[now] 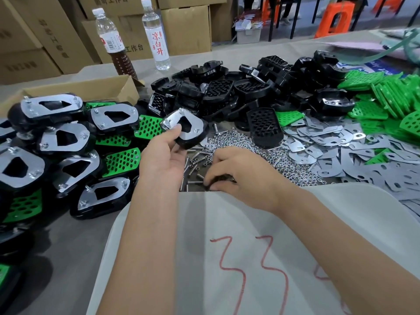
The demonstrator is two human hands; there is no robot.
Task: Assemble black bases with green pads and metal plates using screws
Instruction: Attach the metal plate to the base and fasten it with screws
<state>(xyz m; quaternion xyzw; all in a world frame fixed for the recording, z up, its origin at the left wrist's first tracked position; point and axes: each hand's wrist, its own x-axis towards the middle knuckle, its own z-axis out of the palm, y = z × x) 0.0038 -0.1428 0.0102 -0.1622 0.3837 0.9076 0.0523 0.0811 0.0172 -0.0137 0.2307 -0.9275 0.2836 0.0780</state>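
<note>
My left hand point(162, 155) holds a black base with a metal plate point(185, 130) on top, lifted above the table's middle, thumb over the plate's opening. My right hand point(231, 176) is lower and to the right, its fingers curled down into loose screws point(193, 171) at the table's near edge; what it pinches is hidden. A spread of nuts point(250, 144) lies just beyond. Bare black bases point(227, 92) are heaped behind. Green pads point(386, 96) and loose metal plates point(341, 142) lie at the right.
Finished assemblies point(68, 142) are piled at the left beside an open cardboard box point(91, 87). Two bottles point(156, 32) stand at the back before stacked cartons. A white sheet with red marks point(250, 258) covers my lap at the front.
</note>
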